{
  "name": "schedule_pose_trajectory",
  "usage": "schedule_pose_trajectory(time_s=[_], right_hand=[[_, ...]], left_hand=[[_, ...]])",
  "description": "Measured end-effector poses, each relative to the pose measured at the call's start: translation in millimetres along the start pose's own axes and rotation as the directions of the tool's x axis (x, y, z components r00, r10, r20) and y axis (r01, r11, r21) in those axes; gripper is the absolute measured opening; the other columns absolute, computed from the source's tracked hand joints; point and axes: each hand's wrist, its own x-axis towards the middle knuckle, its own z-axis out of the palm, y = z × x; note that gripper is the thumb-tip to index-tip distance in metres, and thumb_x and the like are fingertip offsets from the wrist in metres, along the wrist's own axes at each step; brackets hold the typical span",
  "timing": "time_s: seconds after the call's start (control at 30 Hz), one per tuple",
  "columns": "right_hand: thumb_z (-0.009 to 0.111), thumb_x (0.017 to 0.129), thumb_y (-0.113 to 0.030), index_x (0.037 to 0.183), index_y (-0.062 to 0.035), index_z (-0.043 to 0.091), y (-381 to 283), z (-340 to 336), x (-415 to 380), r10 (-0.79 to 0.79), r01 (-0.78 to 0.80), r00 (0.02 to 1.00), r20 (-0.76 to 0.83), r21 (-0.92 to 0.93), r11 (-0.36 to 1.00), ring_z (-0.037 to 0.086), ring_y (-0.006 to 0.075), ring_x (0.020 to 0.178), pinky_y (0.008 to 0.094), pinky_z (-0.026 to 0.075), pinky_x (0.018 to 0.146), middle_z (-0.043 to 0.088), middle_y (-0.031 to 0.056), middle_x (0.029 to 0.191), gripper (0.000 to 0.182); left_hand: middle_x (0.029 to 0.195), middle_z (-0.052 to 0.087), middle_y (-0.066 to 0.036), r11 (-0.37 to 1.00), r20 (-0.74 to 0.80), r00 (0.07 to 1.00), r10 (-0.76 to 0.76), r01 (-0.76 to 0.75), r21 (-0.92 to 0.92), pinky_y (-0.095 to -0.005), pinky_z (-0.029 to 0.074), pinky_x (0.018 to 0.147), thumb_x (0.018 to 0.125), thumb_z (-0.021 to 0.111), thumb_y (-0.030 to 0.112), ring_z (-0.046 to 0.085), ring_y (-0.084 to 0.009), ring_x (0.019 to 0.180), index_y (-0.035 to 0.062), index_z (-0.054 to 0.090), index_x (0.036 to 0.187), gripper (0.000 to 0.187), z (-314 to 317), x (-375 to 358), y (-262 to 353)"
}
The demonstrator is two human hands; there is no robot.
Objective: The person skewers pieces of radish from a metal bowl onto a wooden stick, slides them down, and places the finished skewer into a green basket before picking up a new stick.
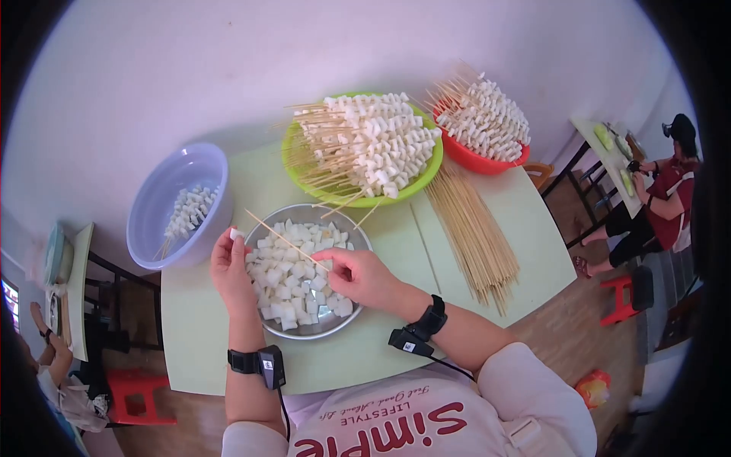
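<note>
My left hand (232, 266) is raised at the left rim of a round metal bowl (327, 329), pinching a small white cube (237, 233) between thumb and fingertips. Over the bowl, my right hand (358, 274) grips a thin wooden skewer (285, 241) near its lower end. The skewer slants up to the left, its bare tip close to the cube. Many loose white cubes (293, 286) fill the bowl, and a bit of shiny metal bottom shows among them.
Filled white skewers are heaped in a green basin (435, 164) and a red basin (487, 164). A purple basin (141, 221) holds a few more. Bare skewers (476, 236) lie bundled at the right. Other people (674, 194) work at side tables, near red stools (620, 299).
</note>
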Motion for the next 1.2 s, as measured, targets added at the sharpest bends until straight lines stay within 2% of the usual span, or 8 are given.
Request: schedule_pose_trajectory(time_s=[0.2,0.33,0.4,0.67,0.73,0.87,0.93,1.2], right_hand=[[0.057,0.089,-0.005,0.126,-0.0087,0.059,-5.1,-2.4,0.2,0.075,-0.078,0.996,0.052,0.051,0.996,0.042,0.007,0.053,0.0245,0.038,0.052,0.048,-0.0011,0.059,0.037],[0.057,0.089,-0.005,0.127,-0.0098,0.059,-11.2,-3.8,0.2,0.063,-0.066,0.997,0.053,0.052,0.996,0.039,0.007,0.052,0.0247,0.037,0.051,0.046,-0.0016,0.058,0.038],[0.058,0.088,-0.009,0.126,-0.0099,0.059,-11.0,-4.7,0.4,0.033,-0.031,0.997,0.076,-0.028,0.999,0.045,0.0111,0.049,0.0282,0.039,0.049,0.052,0.0048,0.058,0.037],[0.059,0.087,-0.009,0.12,-0.0106,0.064,-15.2,-3.7,0.4,0.042,-0.036,0.991,0.126,-0.047,0.998,0.04,0.0141,0.044,0.0302,0.034,0.046,0.045,0.0057,0.052,0.033],[0.059,0.088,-0.004,0.12,-0.0095,0.065,-16.6,-4.0,-0.3,0.044,-0.035,0.991,0.129,-0.069,0.997,0.034,0.005,0.046,0.024,0.029,0.045,0.041,-0.0023,0.052,0.032],[0.059,0.088,-0.004,0.119,-0.0087,0.066,-15.9,-3.2,0.0,0.066,-0.056,0.989,0.135,-0.076,0.996,0.034,0.0049,0.045,0.0237,0.029,0.045,0.041,-0.0022,0.051,0.032],[0.06,0.086,-0.007,0.118,-0.0082,0.065,-13.4,-2.6,0.8,0.046,-0.034,0.992,0.114,-0.106,0.994,0.042,0.0126,0.044,0.0282,0.036,0.046,0.049,0.0059,0.053,0.033],[0.058,0.087,-0.008,0.119,-0.0071,0.064,-16.8,-3.5,1.3,0.098,-0.077,0.985,0.144,-0.147,0.986,0.047,0.0147,0.046,0.0298,0.039,0.048,0.052,0.0085,0.055,0.033]], left_hand=[[0.104,0.063,-0.001,0.991,0.054,0.995,-0.08,0.085,-0.103,-0.0221,0.048,0.076,0.094,0.063,0.013,0.057,-0.0066,0.083,0.001,0.062,0.119,0.027,-9.6,5.9,4.0],[0.098,0.065,-0.002,0.991,0.016,0.996,-0.083,0.085,-0.104,-0.0219,0.048,0.076,0.093,0.063,0.01,0.058,-0.0083,0.081,-0.0013,0.062,0.115,0.025,-12.2,10.5,7.0],[0.097,0.065,-0.004,0.992,0.041,0.997,-0.072,0.076,-0.103,-0.0227,0.049,0.077,0.092,0.063,0.006,0.06,-0.0095,0.08,-0.0012,0.061,0.11,0.019,-16.4,12.9,0.7],[0.096,0.065,-0.004,0.991,0.031,1.0,0.003,0.001,-0.136,-0.0233,0.05,0.077,0.092,0.063,0.005,0.062,-0.0104,0.083,-0.0001,0.059,0.107,0.017,-7.7,10.2,2.5],[0.095,0.065,-0.005,0.991,0.037,0.999,0.004,0.001,-0.135,-0.0232,0.05,0.078,0.092,0.063,0.005,0.062,-0.0104,0.083,-0.0003,0.059,0.107,0.016,-8.3,8.7,3.1],[0.094,0.064,-0.005,0.992,0.008,1.0,0.004,-0.003,-0.127,-0.0227,0.049,0.077,0.092,0.062,0.004,0.061,-0.0103,0.084,-0.0009,0.058,0.106,0.015,-10.2,8.7,-0.2],[0.093,0.065,-0.004,0.994,-0.011,1.0,0.018,-0.019,-0.111,-0.0228,0.049,0.076,0.092,0.062,0.005,0.061,-0.0097,0.082,0.0002,0.058,0.104,0.013,-8.6,12.0,-0.7],[0.091,0.063,-0.003,0.991,0.011,0.999,0.036,-0.034,-0.129,-0.0232,0.048,0.077,0.091,0.062,0.003,0.06,-0.0099,0.081,0.001,0.058,0.102,0.012,-8.9,10.1,-1.1]])
